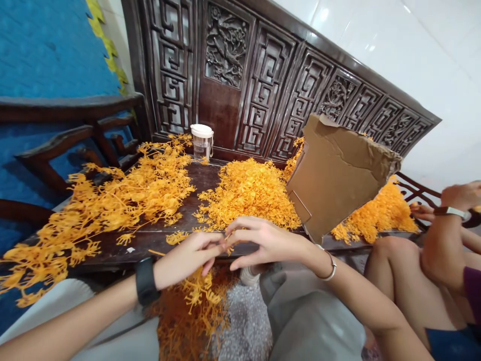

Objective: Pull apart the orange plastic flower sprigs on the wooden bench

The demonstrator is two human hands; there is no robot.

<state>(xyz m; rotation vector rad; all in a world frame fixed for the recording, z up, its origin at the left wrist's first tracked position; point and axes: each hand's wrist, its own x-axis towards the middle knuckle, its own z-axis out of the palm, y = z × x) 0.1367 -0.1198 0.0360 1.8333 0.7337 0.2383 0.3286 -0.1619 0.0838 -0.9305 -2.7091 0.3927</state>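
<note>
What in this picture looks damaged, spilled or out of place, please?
The cardboard sheet looks damaged: it stands tilted between heaps of orange sprigs, its upper edge crumpled and ragged. Loose sprigs lie below the bench, perhaps fallen, and a white scrap sits near its front edge.

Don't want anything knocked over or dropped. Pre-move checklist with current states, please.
1. Left hand secure on the orange sprig: cannot tell; the sprig shows just below it, contact hidden.
2. Right hand gripping a piece: cannot tell; its fingertips meet the left hand's.
3. Cup upright, lid on, away from both hands: ok.
4. Cardboard clear of the right wrist: cannot tell; its lower corner lines up with the wrist in this view.
5. Co-worker's hand apart from both hands: ok, at the far right.
6. Area below the hands free of loose orange bits: not ok, many there.
</note>
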